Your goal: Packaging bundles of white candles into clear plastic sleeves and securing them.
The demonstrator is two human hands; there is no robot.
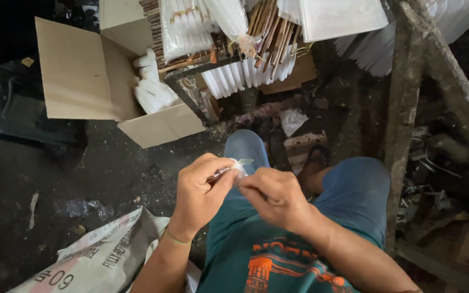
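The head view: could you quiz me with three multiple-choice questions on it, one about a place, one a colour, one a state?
1. Where is the cardboard box?
A. upper left, on the floor
B. on the person's lap
C. lower right

2. What colour are the shorts?
A. red
B. blue
C. white

3. How are the two hands?
A. apart, idle
B. together on a small white item
C. inside the box

A: the box lies beyond the knees. B: both legs are blue. B: the left hand and right hand meet at the small white item.
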